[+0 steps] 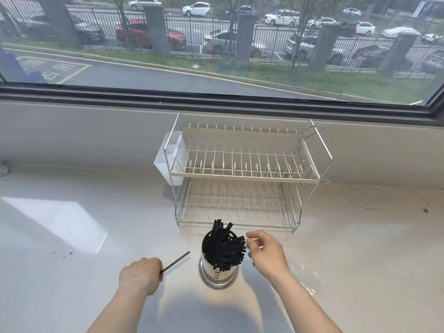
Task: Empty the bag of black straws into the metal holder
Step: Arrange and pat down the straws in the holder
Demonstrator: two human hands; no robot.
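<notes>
A shiny metal holder (217,272) stands on the white counter, near its front middle. A bunch of black straws (224,246) fills it, some upright and many leaning right over the rim. My left hand (141,275) is left of the holder, shut on a single black straw (176,260) that points up and right toward the holder. My right hand (265,252) hovers just right of the leaning straws with its fingers loosely apart and nothing in them. A clear plastic bag (305,275) lies flat on the counter under and right of my right forearm.
A two-tier wire dish rack (242,179) with a white plastic caddy (171,159) on its left side stands behind the holder. A thin white cable (384,195) lies at the back right. The window sill wall (72,135) runs along the counter's far edge.
</notes>
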